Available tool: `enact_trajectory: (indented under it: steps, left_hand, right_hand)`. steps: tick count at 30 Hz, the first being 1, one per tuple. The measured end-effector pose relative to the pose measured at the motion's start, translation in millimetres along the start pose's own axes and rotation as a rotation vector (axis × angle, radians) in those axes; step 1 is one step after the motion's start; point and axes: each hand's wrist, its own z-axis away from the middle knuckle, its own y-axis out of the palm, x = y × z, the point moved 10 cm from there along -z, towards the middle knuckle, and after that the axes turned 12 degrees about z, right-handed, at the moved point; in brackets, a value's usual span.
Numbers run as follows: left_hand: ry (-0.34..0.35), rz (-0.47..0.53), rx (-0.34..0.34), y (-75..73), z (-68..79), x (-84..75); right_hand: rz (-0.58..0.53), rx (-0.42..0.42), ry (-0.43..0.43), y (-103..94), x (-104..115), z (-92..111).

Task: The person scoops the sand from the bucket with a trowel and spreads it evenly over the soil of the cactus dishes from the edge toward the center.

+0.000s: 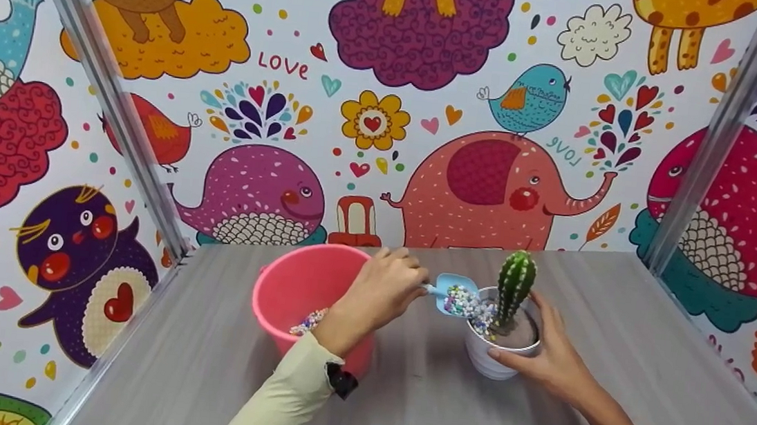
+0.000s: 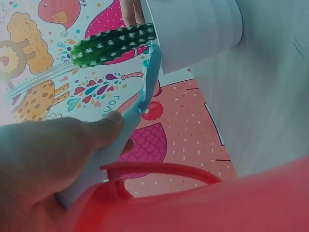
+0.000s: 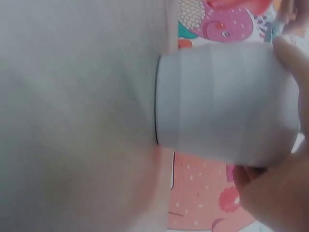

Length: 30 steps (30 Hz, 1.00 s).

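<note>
In the head view, my left hand [image 1: 385, 286] grips the handle of a light blue toy shovel [image 1: 453, 281]. Small multicoloured pebbles [image 1: 461, 302] lie in its scoop, which tilts at the left rim of a white ribbed pot [image 1: 490, 366]. A green cactus [image 1: 515, 288] stands upright in the pot, with similar pebbles on the soil to its left. My right hand [image 1: 555, 358] holds the pot from the right, thumb at the front and fingers behind. The left wrist view shows the shovel [image 2: 153, 72] touching or very near the pot's rim; which, I cannot tell.
A pink bucket [image 1: 277, 287] with more pebbles [image 1: 307, 321] inside stands on the left, partly behind my left forearm. Everything rests on a grey wood-grain table [image 1: 422, 411]. Walls with printed cartoon animals and metal corner posts [image 1: 109, 89] bound the table.
</note>
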Motion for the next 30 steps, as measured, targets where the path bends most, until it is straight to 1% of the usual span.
enact_trajectory:
  steps: [5,8,11,14,17,23,27,30]
  left_hand:
    - [-0.008,-0.019,-0.020,-2.4,1.8,-0.9]
    - [-0.018,-0.019,-0.020,-2.7,2.3,-0.7]
    - [-0.022,-0.031,-0.021,-2.6,2.8,-0.6]
    - [-0.023,-0.045,-0.027,-2.6,3.5,-0.1]
    - [-0.024,-0.050,-0.042,-3.3,4.3,0.4]
    - [-0.031,-0.047,-0.072,-4.7,4.9,1.3]
    - [-0.026,-0.061,-0.085,-4.6,5.0,-0.7]
    - [-0.022,-0.072,-0.093,-5.3,5.4,-2.8]
  right_hand:
    - [0.067,-0.057,0.007,0.7,5.3,2.8]
    - [0.074,-0.050,-0.010,1.3,7.7,3.5]
    - [0.056,-0.027,-0.036,2.2,10.1,3.3]
    - [0.029,-0.014,-0.039,3.3,11.6,3.1]
    - [0.034,-0.030,-0.019,3.5,12.9,3.8]
    - [0.089,-0.068,0.005,4.0,16.1,6.3]
    - [0.088,-0.042,-0.014,5.2,16.0,6.6]
    - [0.061,-0.020,-0.041,6.1,16.4,6.1]
